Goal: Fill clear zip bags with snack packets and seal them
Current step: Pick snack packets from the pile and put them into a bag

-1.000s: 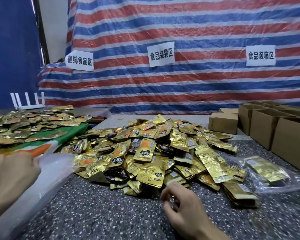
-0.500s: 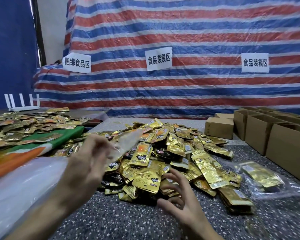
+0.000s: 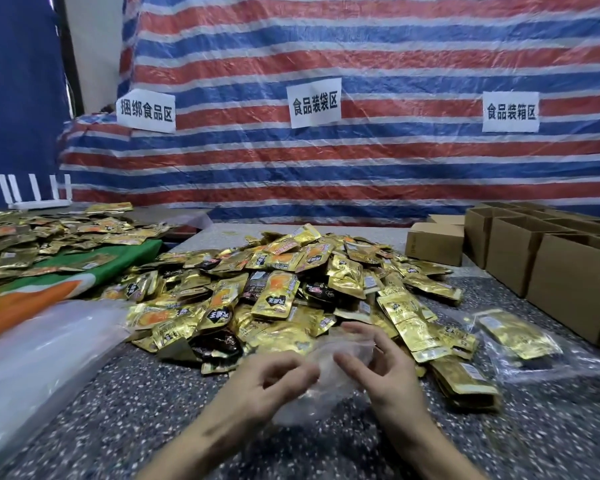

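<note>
Clear bag [image 3: 326, 375] was held low over the speckled table [image 3: 118, 410], at the near edge of the packet pile [image 3: 291, 289], btwn both hands. Left hand [image 3: 274, 379] pinched its left side, thumb & fingers curled onto the plastic. Right hand [image 3: 385, 372] gripped the right side near the top, fingers bent round the film; bag was blurry, so exact hold hard to read. Packets were mostly gold w/ a few black, heaped mid-table. To the right a filled bag [image 3: 520, 337] lay flat w/ gold packets inside, near a row of open cardboard boxes [image 3: 551, 265]. To the left: stack of clear plastic [image 3: 42, 351], then more packets [image 3: 49, 237] spread on a green & orange cloth [image 3: 118, 258]. White router [image 3: 35, 199] stood far left. Behind: striped tarp [image 3: 361, 168] w/ three paper signs [image 3: 314, 102].
</note>
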Tool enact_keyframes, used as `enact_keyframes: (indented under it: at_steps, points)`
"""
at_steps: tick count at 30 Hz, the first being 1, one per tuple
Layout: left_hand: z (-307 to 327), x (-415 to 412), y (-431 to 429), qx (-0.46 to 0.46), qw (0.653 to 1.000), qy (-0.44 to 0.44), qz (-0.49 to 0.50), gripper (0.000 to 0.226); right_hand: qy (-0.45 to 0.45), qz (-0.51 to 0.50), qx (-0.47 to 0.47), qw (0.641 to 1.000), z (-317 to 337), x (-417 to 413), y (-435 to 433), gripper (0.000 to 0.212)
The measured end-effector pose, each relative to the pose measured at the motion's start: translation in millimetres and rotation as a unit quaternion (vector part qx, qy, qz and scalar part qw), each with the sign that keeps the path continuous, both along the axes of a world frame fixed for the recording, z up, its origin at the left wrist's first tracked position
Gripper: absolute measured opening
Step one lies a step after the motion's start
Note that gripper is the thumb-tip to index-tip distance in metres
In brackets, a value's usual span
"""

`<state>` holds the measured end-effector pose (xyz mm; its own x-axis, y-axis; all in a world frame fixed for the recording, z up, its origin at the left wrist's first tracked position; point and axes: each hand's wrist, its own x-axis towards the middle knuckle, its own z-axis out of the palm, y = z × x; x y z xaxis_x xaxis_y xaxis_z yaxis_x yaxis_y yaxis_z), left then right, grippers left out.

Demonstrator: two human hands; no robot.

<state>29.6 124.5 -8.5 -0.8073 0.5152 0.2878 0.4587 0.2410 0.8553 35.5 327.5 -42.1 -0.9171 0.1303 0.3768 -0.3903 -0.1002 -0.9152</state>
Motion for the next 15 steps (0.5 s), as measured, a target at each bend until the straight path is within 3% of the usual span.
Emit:
enact_keyframes:
  at_steps: [3,7,10,11,13,15]
  points:
    - [8,-1,3,0.026,0.999,-0.012,0.027,0.051,0.015,0.011,0.022,1.0,-1,1,1,0.04]
    - [22,1,6,0.004,0.998,0.035,0.057,0.016,0.021,0.009,0.094,0.995,1,7,-2,0.052]
    - [27,3,5,0.014,0.994,0.039,0.102,0.016,0.022,-0.119,0.141,0.983,6,11,-9,0.073]
    - [29,5,5,0.027,0.992,0.034,0.119,0.016,0.042,-0.177,0.13,0.975,9,14,-11,0.068]
    - [33,8,5,0.058,0.988,0.024,0.142,0.014,0.095,-0.241,0.101,0.961,18,20,-16,0.038]
    - [37,12,6,0.081,0.986,0.022,0.143,0.011,0.082,-0.196,0.109,0.971,25,26,-19,0.043]
